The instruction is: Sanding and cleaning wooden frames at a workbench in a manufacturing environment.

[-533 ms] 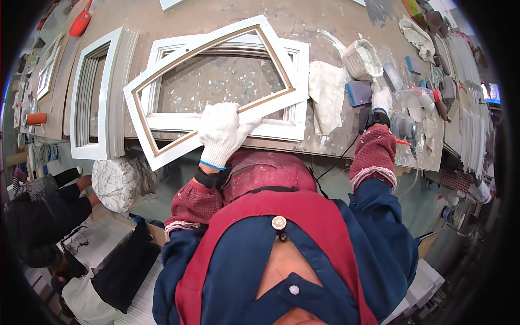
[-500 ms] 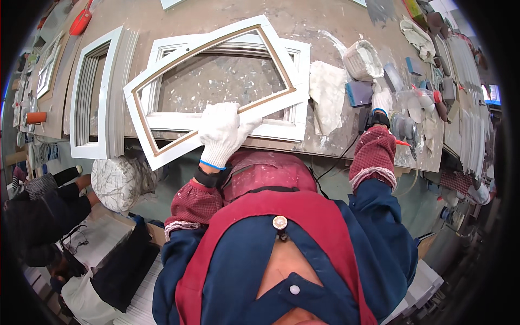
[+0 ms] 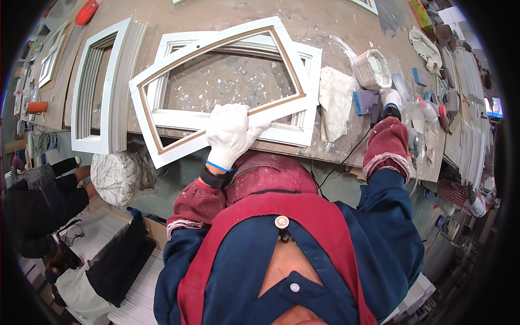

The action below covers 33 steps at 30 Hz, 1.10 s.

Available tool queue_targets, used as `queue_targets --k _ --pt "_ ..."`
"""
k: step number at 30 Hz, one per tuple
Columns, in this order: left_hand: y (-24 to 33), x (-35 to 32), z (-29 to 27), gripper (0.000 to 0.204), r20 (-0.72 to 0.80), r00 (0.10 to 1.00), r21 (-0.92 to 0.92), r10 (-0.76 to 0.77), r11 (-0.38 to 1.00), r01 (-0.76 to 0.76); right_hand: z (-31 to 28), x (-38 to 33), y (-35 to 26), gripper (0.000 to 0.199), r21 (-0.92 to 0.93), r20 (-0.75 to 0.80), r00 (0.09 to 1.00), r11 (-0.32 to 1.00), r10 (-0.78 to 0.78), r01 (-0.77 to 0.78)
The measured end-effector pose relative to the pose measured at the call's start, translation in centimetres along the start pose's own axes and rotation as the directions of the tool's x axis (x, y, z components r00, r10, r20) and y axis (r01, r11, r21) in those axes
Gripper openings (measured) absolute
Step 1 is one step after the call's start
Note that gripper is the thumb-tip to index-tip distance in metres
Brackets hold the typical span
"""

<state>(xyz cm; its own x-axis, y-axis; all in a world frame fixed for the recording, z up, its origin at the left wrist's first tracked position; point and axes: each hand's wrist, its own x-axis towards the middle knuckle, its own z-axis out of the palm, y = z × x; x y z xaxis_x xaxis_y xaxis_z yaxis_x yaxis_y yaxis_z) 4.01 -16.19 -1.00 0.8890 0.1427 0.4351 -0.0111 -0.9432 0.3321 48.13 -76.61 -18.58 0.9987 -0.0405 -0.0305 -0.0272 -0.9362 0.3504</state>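
Left hand (image 3: 232, 134) on white frame (image 3: 179, 146)

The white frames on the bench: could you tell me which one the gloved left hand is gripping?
The tilted top frame, with a brown inner edge; the left hand grips its near rail.

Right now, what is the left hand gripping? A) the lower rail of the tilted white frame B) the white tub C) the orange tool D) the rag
A: the gloved left hand is closed over the lower rail of the tilted white frame, which lies across another white frame on the workbench.
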Motion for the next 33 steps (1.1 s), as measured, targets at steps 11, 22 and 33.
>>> queue_targets --k 11,22,33 --pt "0.1 -1.0 -0.6 0.051 0.019 0.995 0.058 -0.099 0.994 0.097 -2.8 -1.8 -8.5 0.025 -0.533 -0.109 0.845 0.748 -0.523 0.394" --pt "-0.1 -1.4 -0.7 0.049 0.007 0.994 0.052 -0.107 0.993 0.106 -13.3 -7.6 -8.6 0.015 0.994 0.074 0.987 0.074 0.144 -0.085" --pt "-0.2 -1.1 -0.3 0.049 0.018 0.993 0.017 -0.119 0.993 0.119 -24.5 -14.6 -6.5 0.036 0.638 -0.204 0.917 -0.757 -0.343 -0.141"
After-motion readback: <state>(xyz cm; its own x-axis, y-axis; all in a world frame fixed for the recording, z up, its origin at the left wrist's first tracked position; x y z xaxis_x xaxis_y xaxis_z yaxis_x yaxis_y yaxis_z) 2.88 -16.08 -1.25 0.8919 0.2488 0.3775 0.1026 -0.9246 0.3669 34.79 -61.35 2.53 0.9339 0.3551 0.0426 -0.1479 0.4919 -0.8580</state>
